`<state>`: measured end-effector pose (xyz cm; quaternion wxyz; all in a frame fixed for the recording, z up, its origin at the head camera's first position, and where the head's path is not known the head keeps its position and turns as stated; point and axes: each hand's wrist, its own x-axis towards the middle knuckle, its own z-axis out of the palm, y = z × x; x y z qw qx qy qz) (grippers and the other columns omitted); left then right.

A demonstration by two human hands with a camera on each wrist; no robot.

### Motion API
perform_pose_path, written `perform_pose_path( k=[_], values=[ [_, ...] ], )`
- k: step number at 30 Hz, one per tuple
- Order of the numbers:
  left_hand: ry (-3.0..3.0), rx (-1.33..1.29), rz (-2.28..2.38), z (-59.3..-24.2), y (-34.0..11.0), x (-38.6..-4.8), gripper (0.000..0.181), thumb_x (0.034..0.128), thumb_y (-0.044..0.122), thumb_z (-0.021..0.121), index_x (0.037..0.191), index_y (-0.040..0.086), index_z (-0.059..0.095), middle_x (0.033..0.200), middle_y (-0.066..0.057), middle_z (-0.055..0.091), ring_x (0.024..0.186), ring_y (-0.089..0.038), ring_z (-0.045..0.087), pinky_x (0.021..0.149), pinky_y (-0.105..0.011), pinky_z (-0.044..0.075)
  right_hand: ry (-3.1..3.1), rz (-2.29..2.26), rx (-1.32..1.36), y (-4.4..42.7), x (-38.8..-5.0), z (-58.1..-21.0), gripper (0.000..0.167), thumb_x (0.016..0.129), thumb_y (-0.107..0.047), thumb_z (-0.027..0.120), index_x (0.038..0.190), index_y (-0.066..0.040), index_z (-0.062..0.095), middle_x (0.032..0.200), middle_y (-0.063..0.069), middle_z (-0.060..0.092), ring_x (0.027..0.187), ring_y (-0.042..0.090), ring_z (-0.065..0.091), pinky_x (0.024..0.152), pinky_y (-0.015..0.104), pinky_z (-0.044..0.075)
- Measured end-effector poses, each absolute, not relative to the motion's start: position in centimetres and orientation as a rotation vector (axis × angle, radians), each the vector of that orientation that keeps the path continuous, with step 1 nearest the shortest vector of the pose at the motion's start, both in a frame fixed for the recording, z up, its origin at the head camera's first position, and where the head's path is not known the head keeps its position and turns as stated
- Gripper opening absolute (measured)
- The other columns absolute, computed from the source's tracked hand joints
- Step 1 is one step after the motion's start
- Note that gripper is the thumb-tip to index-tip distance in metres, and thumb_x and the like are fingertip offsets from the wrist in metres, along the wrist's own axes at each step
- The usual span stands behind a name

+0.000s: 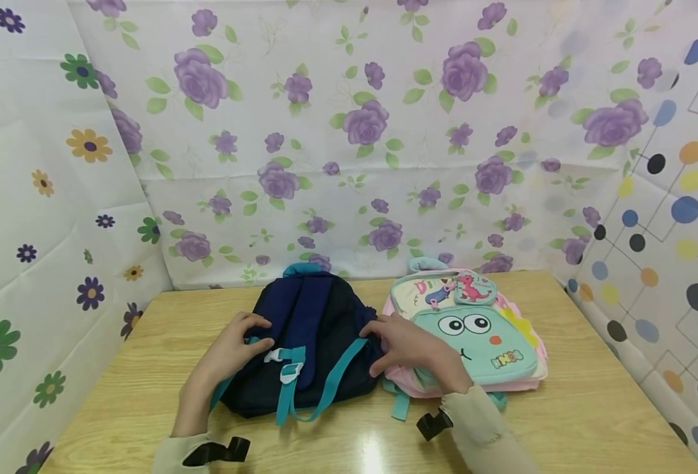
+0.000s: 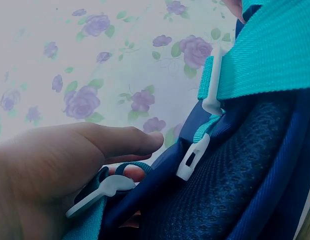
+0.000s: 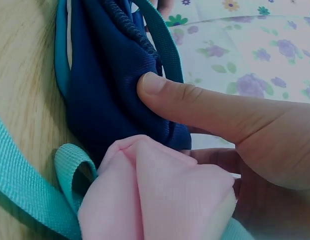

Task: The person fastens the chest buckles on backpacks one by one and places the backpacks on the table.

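A navy backpack [image 1: 337, 316] lies on the table with its teal-webbed shoulder straps facing up. At its left side is my left hand [image 1: 230, 349]; in the left wrist view the thumb extends, apart from the fabric, while the other fingers are partly hidden behind the navy edge near a white buckle [image 2: 102, 192]. My right hand [image 1: 411, 345] holds the backpack's right side, thumb pressed on the navy side fabric [image 3: 120, 90] and fingers partly hidden behind it. Beside that hand lies a pink and mint cartoon backpack [image 1: 473, 342], its pink fabric [image 3: 160, 195] just below my thumb.
Both bags rest on a wooden table [image 1: 147, 368]. A floral cloth [image 1: 325, 131] hangs along the table's back edge, with patterned cloths at left and right. Loose teal webbing [image 3: 30, 180] lies on the table by the pink bag.
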<state>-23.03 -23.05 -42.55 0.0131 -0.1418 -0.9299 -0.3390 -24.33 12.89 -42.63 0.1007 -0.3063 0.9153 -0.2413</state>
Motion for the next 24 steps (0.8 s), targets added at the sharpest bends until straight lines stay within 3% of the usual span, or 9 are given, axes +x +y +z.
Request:
perform_pose_path(
  k=[8, 16, 24],
  values=[
    [-2.881, -0.445, -1.035, -42.8, -23.1, -23.2, 0.034, 0.0944, 0.022, 0.069, 0.123, 0.006, 0.065, 0.132, -0.017, 0.053, 0.125, -0.039, 0.051, 0.104, -0.058, 0.042, 2.683, -0.722, -0.913, 13.0, -24.4, -42.4, 0.057, 0.079, -0.034, 0.084, 0.130, -0.021, 0.061, 0.133, 0.007, 0.056, 0.116, 0.023, 0.050, 0.102, 0.043, 0.045],
    [-2.865, -0.407, -1.084, -42.6, -23.5, -22.8, 0.036, 0.0973, 0.025, 0.065, 0.127, 0.007, 0.062, 0.138, -0.017, 0.049, 0.126, -0.040, 0.050, 0.102, -0.058, 0.042, 2.781, -0.732, -0.952, 13.3, -24.8, -42.2, 0.040, 0.091, -0.035, 0.073, 0.125, -0.016, 0.066, 0.110, 0.005, 0.060, 0.093, 0.018, 0.052, 0.086, 0.035, 0.046],
    [-2.818, -0.405, -1.125, -41.8, -24.3, -22.7, 0.039, 0.0987, 0.031, 0.063, 0.129, 0.007, 0.061, 0.135, -0.014, 0.052, 0.120, -0.037, 0.052, 0.095, -0.053, 0.045, 2.892, -0.783, -1.060, 12.9, -24.8, -41.8, 0.029, 0.094, -0.031, 0.069, 0.117, -0.014, 0.071, 0.103, 0.004, 0.062, 0.088, 0.020, 0.056, 0.078, 0.031, 0.046]
  ],
)
